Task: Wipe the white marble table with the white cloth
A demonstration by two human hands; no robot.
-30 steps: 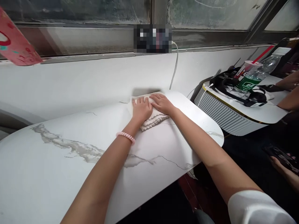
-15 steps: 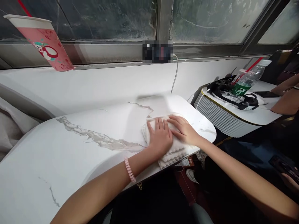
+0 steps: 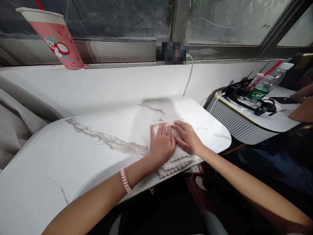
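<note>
Both my hands press flat on a folded white cloth (image 3: 176,161) with scalloped edges, lying at the near edge of a white marble-pattern table (image 3: 80,153). My left hand (image 3: 161,144), with a pink coil band on its wrist, covers the cloth's left half. My right hand (image 3: 187,137) lies beside it on the right half, fingers spread and touching the left hand. The cloth's near edge overhangs the table's front rim slightly.
A pink paper cup (image 3: 55,39) stands on the window ledge at the left. A white cable (image 3: 188,80) hangs down the wall. At the right, a second table (image 3: 246,122) carries headphones (image 3: 246,96), a plastic bottle (image 3: 267,83) and another person's arms (image 3: 302,106).
My hands drew the cloth from the table's far edge by the wall toward me to the near edge, then slid it slightly left.
</note>
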